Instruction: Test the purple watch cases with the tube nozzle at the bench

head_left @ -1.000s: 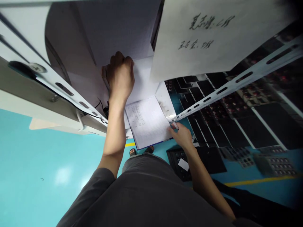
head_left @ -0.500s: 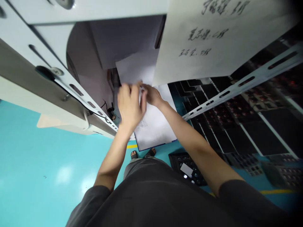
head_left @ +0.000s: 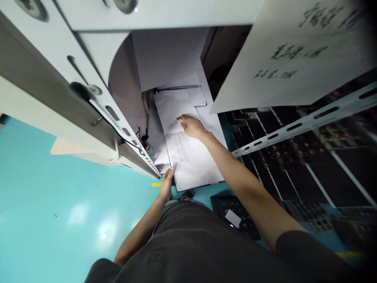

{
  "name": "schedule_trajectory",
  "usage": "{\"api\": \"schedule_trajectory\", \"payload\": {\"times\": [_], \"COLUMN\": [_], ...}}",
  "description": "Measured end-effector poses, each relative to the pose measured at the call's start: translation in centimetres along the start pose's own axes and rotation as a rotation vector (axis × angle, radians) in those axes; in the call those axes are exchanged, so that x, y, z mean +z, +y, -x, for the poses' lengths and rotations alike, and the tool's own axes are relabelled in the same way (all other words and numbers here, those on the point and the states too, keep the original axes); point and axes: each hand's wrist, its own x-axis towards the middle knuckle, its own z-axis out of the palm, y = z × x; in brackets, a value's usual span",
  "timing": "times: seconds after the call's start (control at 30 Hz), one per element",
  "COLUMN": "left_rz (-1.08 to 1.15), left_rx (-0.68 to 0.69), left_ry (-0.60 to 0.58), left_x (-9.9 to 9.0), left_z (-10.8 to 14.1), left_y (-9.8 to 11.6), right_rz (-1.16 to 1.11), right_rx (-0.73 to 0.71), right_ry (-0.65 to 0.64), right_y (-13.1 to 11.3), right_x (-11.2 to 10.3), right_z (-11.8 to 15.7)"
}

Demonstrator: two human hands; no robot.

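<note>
Workshop — racked black trays (head_left: pixel 273 165)

Lighting, as I receive it remotely: the written page (head_left: pixel 203 161) is evenly pale, its small script too soft for me to read. Left of the page, the turquoise floor (head_left: pixel 44 196) is bright, with two white glare patches consistent with overhead light. Above the page, the shelf recess (head_left: pixel 167 55) lies in grey shadow. Right of it, the racks (head_left: pixel 297 173) are dim and smeared. Farther up-right, the handwritten sheet (head_left: pixel 279 90) blurs outward into a black corner; up-left, wide-angle distortion stretches the white frame (head_left: pixel 176 13).
</note>
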Motion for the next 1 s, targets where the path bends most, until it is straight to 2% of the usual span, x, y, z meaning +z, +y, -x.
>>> {"api": "schedule_trajectory", "payload": {"times": [0.1,0.2,0.27,0.33,0.43,0.53,0.67,0.87,1.0], "left_rz": [0.07,0.094,0.102,0.11,0.114,0.105,0.092,0.111,0.166], "left_rx": [0.006,-0.031,-0.051,-0.057,-0.057,-0.053,-0.043,-0.043,-0.066], "left_ry": [-0.022,-0.012,0.0,0.014,0.028,0.037,0.049,0.095,0.162], "left_x": [0.7,1.3,1.6,1.8,2.1,2.4,2.9,2.5,1.7], "left_z": [-0.7,-1.2,-1.4,-1.5,-1.6,-1.7,-1.8,-1.8,-2.0], "left_y": [0.0,-0.1,-0.1,0.0,0.2,0.4,0.6,0.2,-0.5], "right_rz": [0.016,0.076,0.126,0.167,0.185,0.173,0.114,-0.046,-0.298], "right_rx": [0.049,0.187,0.335,0.502,0.632,0.676,0.734,0.772,0.729], "right_ry": [0.096,0.217,0.227,0.178,0.101,0.101,0.181,0.125,0.128], "right_y": [0.6,1.7,2.5,2.8,2.4,1.3,0.6,2.0,2.5], "right_x": [-1.7,-2.5,-2.2,-1.2,0.2,0.5,-0.9,-2.2,-2.3], "right_z": [3.2,9.0,13.7,17.8,21.6,22.3,21.6,21.0,21.3]}}
